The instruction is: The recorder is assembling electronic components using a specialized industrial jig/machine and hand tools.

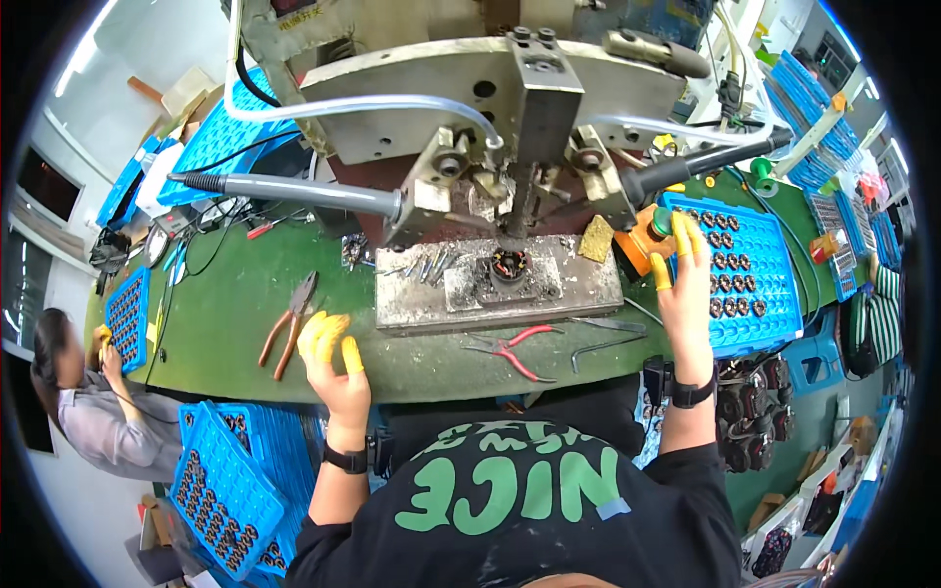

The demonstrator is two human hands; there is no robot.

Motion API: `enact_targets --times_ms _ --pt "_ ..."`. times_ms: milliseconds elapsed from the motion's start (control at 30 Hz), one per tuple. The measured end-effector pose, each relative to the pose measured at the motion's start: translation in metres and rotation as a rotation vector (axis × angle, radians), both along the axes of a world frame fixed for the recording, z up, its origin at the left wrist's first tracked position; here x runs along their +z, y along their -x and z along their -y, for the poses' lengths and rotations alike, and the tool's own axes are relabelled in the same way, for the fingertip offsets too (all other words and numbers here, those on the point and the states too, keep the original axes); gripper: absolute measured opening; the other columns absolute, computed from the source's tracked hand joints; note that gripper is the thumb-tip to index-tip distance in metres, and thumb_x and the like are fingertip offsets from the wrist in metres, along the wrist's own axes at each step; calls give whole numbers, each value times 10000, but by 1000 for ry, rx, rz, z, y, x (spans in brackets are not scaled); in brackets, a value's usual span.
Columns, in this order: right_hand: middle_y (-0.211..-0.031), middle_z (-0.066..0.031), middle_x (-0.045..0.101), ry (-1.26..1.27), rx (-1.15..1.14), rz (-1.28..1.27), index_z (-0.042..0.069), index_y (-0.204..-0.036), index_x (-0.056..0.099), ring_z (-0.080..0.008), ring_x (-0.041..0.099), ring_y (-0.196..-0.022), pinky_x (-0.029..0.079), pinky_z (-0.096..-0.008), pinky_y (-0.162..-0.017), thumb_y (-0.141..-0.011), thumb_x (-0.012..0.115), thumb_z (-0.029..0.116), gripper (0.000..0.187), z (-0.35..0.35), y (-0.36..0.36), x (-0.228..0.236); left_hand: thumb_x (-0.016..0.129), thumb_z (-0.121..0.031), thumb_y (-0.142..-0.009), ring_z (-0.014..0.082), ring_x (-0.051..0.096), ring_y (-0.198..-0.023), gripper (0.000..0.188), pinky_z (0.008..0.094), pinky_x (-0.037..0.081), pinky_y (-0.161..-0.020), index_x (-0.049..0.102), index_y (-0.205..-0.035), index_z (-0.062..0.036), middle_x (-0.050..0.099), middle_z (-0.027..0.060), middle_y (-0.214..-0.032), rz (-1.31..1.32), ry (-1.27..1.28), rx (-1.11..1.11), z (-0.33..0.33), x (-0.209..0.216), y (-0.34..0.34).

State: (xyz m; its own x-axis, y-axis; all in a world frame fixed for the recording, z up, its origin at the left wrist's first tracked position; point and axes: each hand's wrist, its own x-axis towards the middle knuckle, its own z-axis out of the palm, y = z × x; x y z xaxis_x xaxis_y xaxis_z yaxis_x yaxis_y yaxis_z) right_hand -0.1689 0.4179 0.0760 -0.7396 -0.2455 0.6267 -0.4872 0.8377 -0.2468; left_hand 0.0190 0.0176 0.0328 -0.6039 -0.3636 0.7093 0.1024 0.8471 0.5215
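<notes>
My left hand [338, 372], with yellow finger cots, hovers at the bench's front edge. Its fingers are apart and hold nothing. Beside it lie combination pliers [289, 325] with brown handles. My right hand [686, 284], also in yellow finger cots, reaches to an orange box [639, 240] with a green push button [662, 221]. Its fingers stretch out over the button; whether they press it I cannot tell. Between my hands, a small round wound part [508, 265] sits on the metal base [421, 312], below the machine's vertical head [547, 108].
Red-handled pliers [512, 353] and a hex key [608, 346] lie before the base. A blue tray [774, 284] of ring-shaped parts stands at right; stacked blue trays [211, 490] are at lower left. Two grey cylinders [294, 191] flank the head. A co-worker [108, 412] sits far left.
</notes>
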Motion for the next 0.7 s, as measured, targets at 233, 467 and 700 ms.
enact_targets --times_ms 233,467,700 --pt "-1426 -177 467 28 2 21 54 -1436 441 -345 455 -1317 392 -404 -1099 -863 703 59 630 2 -1 -2 635 28 -826 363 555 -1154 246 447 406 -1020 658 -1065 -28 648 127 -1114 39 -26 6 2 -1 -1" --pt "-1394 -159 506 -19 9 -9 77 -1372 522 -334 494 -1283 412 -410 -1075 -872 696 62 530 0 1 -2 633 35 -831 362 555 -1157 242 444 408 -1018 654 -1065 -25 649 129 -1113 50 -33 29 2 0 2" --pt "-1306 -149 585 -40 -83 -27 71 -1331 566 -327 541 -1207 432 -417 -1013 -892 686 112 457 13 -3 -2 627 43 -836 361 560 -1152 248 444 411 -1017 653 -1074 -22 649 130 -1121 52 -26 29 0 1 2"
